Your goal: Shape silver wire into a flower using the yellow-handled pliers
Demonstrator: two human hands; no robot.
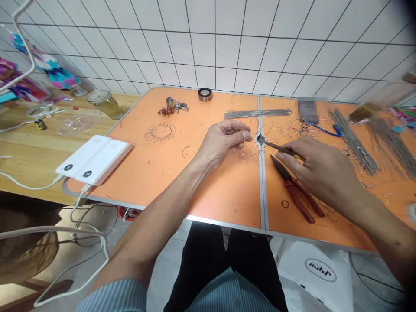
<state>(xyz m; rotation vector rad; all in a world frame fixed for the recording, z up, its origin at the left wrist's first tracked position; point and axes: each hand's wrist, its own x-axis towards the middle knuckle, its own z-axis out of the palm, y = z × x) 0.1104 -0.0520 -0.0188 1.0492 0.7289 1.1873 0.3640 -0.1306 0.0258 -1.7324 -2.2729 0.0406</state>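
Observation:
Near the middle of the table, my left hand (227, 138) is closed in a pinch on a thin wire bent into wide loops (269, 130). My right hand (313, 162) is wrapped round a slim dark metal tool (276, 147) with a bit of yellow at its handle. The tool's tip points left toward the wire loops; whether it touches them I cannot tell. Below my right hand lie red-handled pliers (297, 190), jaws pointing up and left. A finished-looking ring of small wire loops (160, 131) lies flat on the left of the table.
On the orange folding table (221, 195) lie a bundle of straight wires (258, 113), more wire bundles (354, 141), a tape roll (205, 94) and keys (173, 106). A white power bank (94, 159) with cables sits at the left edge. A drink jar (105, 104) stands beyond.

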